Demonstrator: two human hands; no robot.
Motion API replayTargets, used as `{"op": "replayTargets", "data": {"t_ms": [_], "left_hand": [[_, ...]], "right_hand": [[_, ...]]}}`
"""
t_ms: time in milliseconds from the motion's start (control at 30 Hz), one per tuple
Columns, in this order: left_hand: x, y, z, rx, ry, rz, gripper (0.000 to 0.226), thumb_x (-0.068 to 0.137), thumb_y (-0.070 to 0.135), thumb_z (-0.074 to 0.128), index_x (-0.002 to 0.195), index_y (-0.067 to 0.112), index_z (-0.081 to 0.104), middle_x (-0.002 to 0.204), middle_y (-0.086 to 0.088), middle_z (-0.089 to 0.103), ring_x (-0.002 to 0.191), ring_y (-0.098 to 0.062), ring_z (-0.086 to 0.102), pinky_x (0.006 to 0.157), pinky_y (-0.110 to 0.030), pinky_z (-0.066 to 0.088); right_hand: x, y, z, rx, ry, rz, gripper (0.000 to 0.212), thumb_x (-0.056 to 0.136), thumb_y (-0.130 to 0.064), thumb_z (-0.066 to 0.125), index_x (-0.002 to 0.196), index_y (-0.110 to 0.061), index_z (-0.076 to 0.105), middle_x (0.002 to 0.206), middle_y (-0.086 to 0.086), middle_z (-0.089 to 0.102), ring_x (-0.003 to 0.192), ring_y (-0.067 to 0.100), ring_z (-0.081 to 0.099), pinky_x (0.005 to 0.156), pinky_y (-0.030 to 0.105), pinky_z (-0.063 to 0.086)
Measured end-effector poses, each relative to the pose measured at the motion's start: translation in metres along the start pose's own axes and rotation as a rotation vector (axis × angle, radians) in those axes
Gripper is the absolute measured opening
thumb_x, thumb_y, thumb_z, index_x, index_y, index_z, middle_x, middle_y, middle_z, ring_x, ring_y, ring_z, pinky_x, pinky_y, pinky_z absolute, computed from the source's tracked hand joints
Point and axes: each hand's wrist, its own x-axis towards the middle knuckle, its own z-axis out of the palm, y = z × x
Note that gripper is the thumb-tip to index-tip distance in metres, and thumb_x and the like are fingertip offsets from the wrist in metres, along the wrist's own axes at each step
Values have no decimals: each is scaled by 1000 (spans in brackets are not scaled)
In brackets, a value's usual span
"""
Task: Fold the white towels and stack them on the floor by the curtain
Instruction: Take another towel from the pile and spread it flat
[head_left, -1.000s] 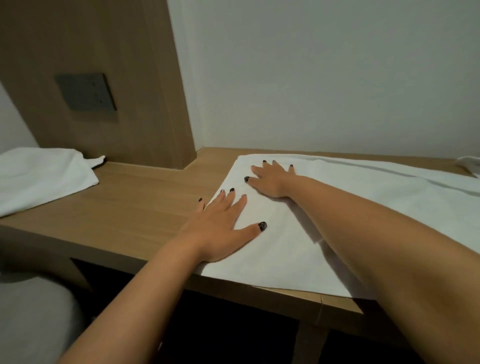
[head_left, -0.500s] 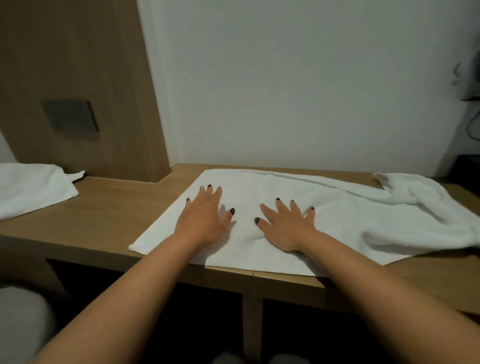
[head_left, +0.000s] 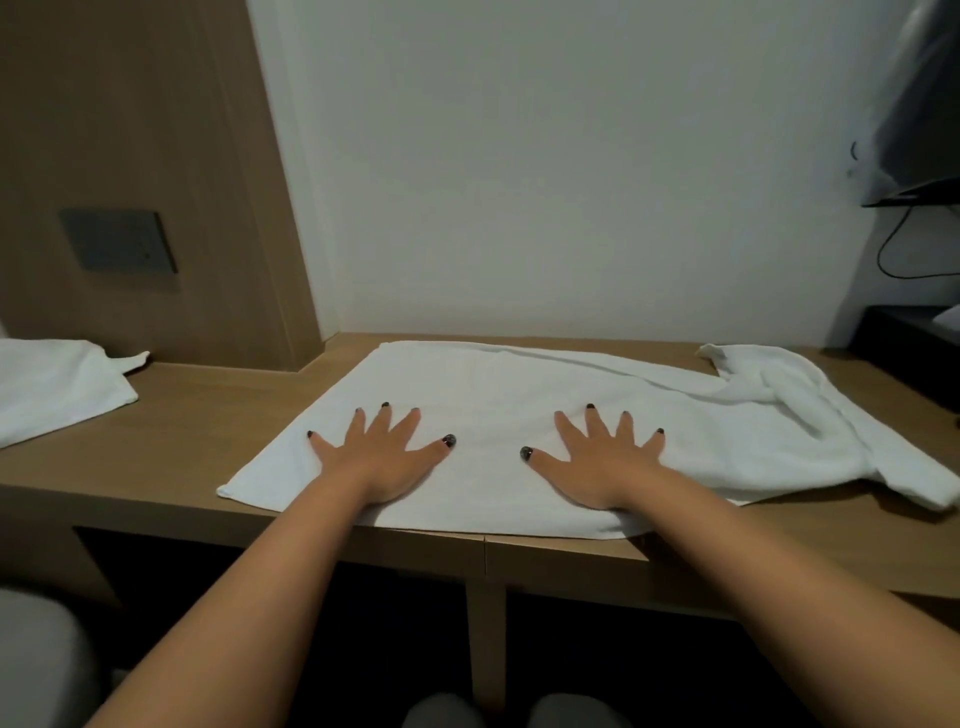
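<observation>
towel (head_left: 519, 395): long axis running left-right across mid frame, right end bunched
left hand (head_left: 382, 457): flat, fingers spread, gripping nothing
right hand (head_left: 602, 465): same, nearer the bunched end

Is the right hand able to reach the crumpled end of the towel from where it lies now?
Probably yes. The right hand lies flat on the towel, and its crumpled end sits further right on the same desk; nothing stands between them.
</observation>
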Motion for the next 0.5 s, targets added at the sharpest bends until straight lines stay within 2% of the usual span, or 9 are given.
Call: {"op": "replayTargets", "data": {"t_ms": [167, 333, 433, 500], "left_hand": [[5, -27, -4, 1, -11, -44, 101, 62, 91, 1, 151, 46, -7, 163, 9, -14, 150, -26, -12, 109, -72, -9], [11, -62, -6, -10, 0, -121, 102, 61, 90, 1, 152, 45, -6, 163, 8, -13, 150, -27, -10, 110, -72, -8], [9, -68, -9, -7, 4, -143, 94, 71, 87, 4, 153, 42, -3, 164, 5, -10, 150, -28, -9, 110, -70, -7], [5, -61, -11, -20, 27, -138, 82, 85, 78, 9, 155, 36, 3, 164, 2, -6, 150, -30, -7, 111, -70, -4]], "right_hand": [[16, -26, 5, -9, 34, -43, 87, 82, -84, 7, 153, -38, -9, 162, 1, -18, 146, 43, -17, 108, 71, -11], [35, -62, 6, 14, 36, -90, 86, 83, -83, 9, 154, -37, -8, 162, 2, -17, 145, 43, -19, 107, 72, -14], [38, -76, 6, 40, 48, -98, 83, 87, -79, 10, 155, -34, -3, 163, 3, -13, 146, 43, -16, 106, 70, -14], [34, -75, 5, 164, 110, -117, 75, 94, -68, 17, 156, -26, 13, 164, 5, 4, 149, 38, -1, 113, 65, -6]]}}
